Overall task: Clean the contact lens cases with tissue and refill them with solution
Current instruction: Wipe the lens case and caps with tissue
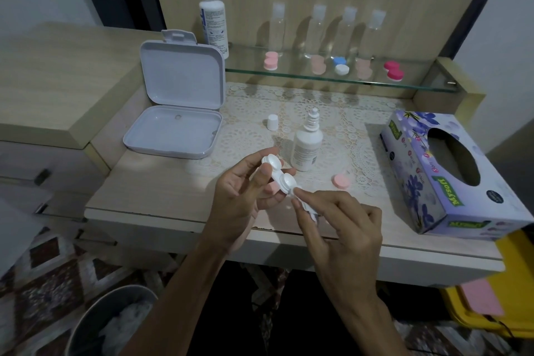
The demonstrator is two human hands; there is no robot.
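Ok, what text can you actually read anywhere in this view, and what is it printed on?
"Mysoft": tissue box, on its green labels.
Small round labels on the box top: too blurred.
Open solution bottle: print too small.
Tall bottle at the back: print too small.

Lens case (276,174): white. Loose cap (341,181) on bench: pink. Tissue box (442,179): lavender, blue floral print, green label. Bench (161,193) mat: cream lace pattern. Open box (179,101): pale lilac. Floor: brown-white diamond tiles

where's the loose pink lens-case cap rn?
Head view: the pink cap lies flat on the lace mat, right of centre, between the open solution bottle and the tissue box, just beyond the right hand.
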